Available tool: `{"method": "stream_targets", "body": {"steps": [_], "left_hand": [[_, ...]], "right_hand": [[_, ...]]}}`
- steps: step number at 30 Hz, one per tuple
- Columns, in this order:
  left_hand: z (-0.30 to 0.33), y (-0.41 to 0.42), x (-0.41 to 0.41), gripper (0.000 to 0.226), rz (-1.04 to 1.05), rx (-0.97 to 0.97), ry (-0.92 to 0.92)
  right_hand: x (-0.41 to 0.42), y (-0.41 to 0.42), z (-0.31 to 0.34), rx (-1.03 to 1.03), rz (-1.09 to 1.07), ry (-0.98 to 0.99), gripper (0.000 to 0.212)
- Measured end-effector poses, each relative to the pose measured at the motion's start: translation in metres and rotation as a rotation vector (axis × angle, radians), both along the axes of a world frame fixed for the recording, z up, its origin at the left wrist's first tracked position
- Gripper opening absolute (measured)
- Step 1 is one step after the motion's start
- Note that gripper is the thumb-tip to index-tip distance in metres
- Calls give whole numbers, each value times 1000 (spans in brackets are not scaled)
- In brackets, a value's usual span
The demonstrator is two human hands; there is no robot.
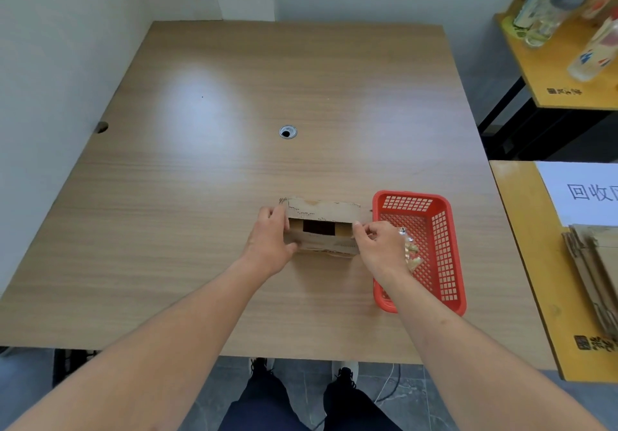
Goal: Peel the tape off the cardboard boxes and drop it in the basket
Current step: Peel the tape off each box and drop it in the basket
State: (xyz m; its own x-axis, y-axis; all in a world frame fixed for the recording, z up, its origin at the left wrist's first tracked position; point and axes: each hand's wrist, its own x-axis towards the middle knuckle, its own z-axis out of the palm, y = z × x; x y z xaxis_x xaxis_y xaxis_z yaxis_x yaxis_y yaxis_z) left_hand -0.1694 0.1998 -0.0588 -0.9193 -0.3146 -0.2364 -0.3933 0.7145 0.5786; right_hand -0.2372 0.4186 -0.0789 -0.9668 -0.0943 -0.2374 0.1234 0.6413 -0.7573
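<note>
A small cardboard box (322, 211) with its flaps apart stands on the wooden table (234, 129), its dark inside showing. My left hand (272, 243) grips the box's left end, thumb under the near side. My right hand (379, 246) is at the box's right end, its fingertips pinching at the upper right corner; whether tape is between them I cannot tell. Right of the box stands a red plastic basket (441, 250) with crumpled clear tape (412, 253) lying in it, partly behind my right hand.
A round cable hole (288, 132) sits mid-table. To the right, a yellow side table (521, 263) holds flattened cardboard (595, 276) and a white paper sign (582, 193). A shelf with bottles (548, 12) stands at the back right. My feet show below the table's near edge.
</note>
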Motion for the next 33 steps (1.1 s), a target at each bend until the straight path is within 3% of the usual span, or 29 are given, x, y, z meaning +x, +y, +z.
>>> {"method": "stream_targets", "body": {"steps": [5, 9, 13, 16, 22, 26, 29, 33], "left_hand": [[-7, -4, 7, 39, -30, 73, -20], [-2, -3, 8, 38, -65, 68, -65], [3, -1, 8, 70, -132, -12, -164], [-1, 1, 7, 84, -225, -157, -232], [-6, 5, 7, 54, -199, -206, -68], [-5, -11, 7, 45, -140, -196, 70], [-3, -25, 3, 42, -94, -141, 87], [0, -31, -3, 36, -12, -118, 142]], "right_hand": [[5, -5, 11, -16, 89, -103, 12], [9, -10, 19, -11, 155, -93, 39], [10, -12, 20, 130, 258, -76, 71], [9, -20, 23, 262, 269, -28, 81], [6, -44, 22, 471, 183, 57, 76], [8, -44, 14, 257, 77, 81, 68], [4, -44, 7, 47, -93, 57, 74], [-4, -46, 1, -25, -143, 28, 69]]}}
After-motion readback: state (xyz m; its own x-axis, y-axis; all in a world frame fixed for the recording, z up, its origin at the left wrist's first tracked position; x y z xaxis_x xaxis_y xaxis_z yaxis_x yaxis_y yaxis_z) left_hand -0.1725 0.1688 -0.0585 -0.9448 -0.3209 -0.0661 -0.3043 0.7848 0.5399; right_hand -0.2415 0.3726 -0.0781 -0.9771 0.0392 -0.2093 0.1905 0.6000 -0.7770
